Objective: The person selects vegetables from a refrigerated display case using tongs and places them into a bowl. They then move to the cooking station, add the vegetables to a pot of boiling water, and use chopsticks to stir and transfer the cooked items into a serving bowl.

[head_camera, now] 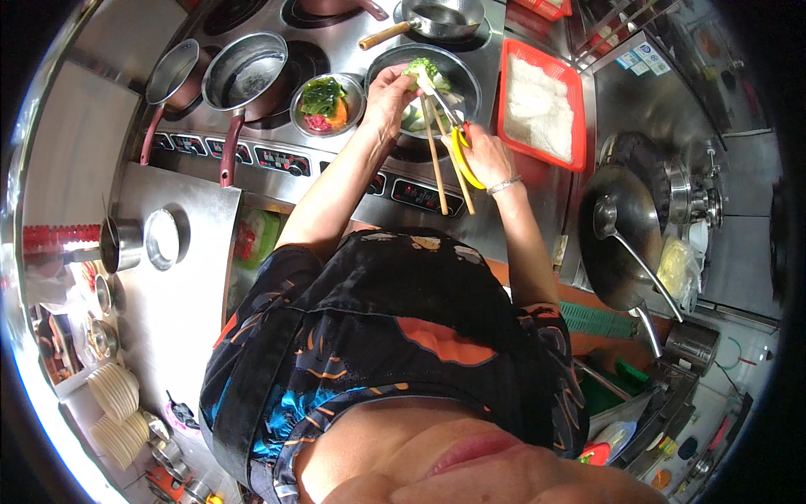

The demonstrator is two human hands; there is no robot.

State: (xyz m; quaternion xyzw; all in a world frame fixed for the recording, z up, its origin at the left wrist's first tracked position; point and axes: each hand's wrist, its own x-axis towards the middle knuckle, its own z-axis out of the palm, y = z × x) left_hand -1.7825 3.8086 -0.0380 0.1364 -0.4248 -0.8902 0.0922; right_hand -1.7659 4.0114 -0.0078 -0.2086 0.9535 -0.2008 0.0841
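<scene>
Over a dark-rimmed pan [473,69] on the stove, my left hand [390,97] holds a piece of broccoli [420,68]. My right hand [488,157] grips yellow-handled scissors [463,154], whose metal blades reach to the broccoli. Two wooden chopsticks [433,154] slant from the pan over its near rim; whether my right fingers touch them I cannot tell. Pale and green vegetables lie in the pan, partly hidden by my hands. Left of it, a metal bowl [357,104] holds dark green leaves [321,96], orange slices and pink pieces.
Saucepans [245,75] with dark red handles stand on the left burners. A wooden-handled pan [444,19] sits behind. On the right are a red plastic basket [580,120] with white contents and a wok [614,252] with a ladle [606,217]. A shallow metal bowl [162,239] lies left.
</scene>
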